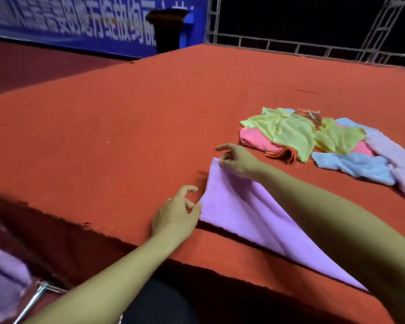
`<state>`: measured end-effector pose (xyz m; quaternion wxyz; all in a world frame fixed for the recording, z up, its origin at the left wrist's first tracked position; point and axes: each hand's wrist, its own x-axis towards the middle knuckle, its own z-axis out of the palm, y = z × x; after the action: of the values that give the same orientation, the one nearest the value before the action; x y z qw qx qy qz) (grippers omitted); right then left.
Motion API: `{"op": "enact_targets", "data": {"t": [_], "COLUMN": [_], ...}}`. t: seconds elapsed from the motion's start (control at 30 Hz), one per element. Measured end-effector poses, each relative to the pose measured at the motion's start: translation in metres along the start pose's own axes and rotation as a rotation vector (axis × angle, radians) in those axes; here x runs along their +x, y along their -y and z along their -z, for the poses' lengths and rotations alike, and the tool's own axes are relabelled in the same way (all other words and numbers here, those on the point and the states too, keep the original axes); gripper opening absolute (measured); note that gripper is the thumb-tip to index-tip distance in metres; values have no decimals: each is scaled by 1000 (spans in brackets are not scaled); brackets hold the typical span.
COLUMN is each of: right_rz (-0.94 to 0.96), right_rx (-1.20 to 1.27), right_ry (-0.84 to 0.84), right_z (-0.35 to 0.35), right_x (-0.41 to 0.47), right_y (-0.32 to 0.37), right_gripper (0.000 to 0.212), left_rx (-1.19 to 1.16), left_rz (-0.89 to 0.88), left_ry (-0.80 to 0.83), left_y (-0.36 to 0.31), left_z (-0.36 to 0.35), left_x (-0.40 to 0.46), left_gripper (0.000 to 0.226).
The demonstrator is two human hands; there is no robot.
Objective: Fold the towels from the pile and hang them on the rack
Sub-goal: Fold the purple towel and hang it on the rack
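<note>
Purple towel (255, 213) spread on red table (126, 118), near edge. Right hand (237, 160) pinching its far corner; left hand (175, 216) pinching near corner. Towel pile (313, 139) just beyond, to right.

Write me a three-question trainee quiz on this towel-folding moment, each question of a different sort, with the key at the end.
1. True or false: the purple towel lies on the red table, apart from the pile of towels.
2. Multiple choice: where is the right hand? A) inside the pile; B) at the purple towel's far corner; C) off the table.
3. Fill in: the left hand is at the towel's near ______ corner.

Key
1. True: red cloth shows between them.
2. B: its fingers pinch the far corner.
3. Left: thumb and fingers are at that corner, though whether they pinch it cannot be told.
</note>
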<state>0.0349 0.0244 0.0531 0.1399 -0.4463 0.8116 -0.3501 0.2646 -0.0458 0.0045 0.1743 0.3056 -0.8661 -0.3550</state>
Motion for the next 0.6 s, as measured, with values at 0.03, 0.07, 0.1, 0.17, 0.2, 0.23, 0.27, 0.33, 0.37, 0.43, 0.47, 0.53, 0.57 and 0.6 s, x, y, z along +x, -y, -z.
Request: {"op": "enact_targets", "data": {"t": [0.03,0.07,0.1,0.17,0.2,0.23,0.27,0.33,0.37,0.43,0.47,0.53,0.57,0.6], "right_rz": [11,15,17,38,53,64,67,64,66,78,80,67,59,54], "right_rx": [-5,-8,-10,-22,-40,-67,-99,-155,-181,-240,-268,-275,-247,-216], "right_ry": [6,11,17,30,36,45,60,101,110,83,48,-62,-136,-208], "right_z": [-10,-19,-29,-49,-58,-67,-76,-91,-97,-101,-99,-88,-80,-71], "right_x": [11,21,30,47,53,58,61,62,61,56,53,45,39,31], "right_y": [5,8,12,18,20,21,21,18,15,11,10,8,7,5], "right_gripper": [42,42,41,41,41,42,43,44,44,46,50,56,55,51], "left_rx": [51,100,143,203,235,275,318,372,382,420,460,521,516,487], "left_rz": [-5,-14,-14,2,10,18,23,26,25,12,-3,-48,-80,-116], "left_ry": [-8,-22,-36,-46,-32,-8,18,49,52,50,44,-4,-48,-95], "left_y": [10,18,26,42,49,57,64,76,80,80,78,73,69,63], "left_z": [10,19,28,45,52,57,60,62,62,62,61,57,54,51], "left_x": [4,8,13,24,28,31,33,34,33,32,32,34,35,37], "left_gripper": [35,36,36,36,36,37,37,38,38,40,43,47,48,45]}}
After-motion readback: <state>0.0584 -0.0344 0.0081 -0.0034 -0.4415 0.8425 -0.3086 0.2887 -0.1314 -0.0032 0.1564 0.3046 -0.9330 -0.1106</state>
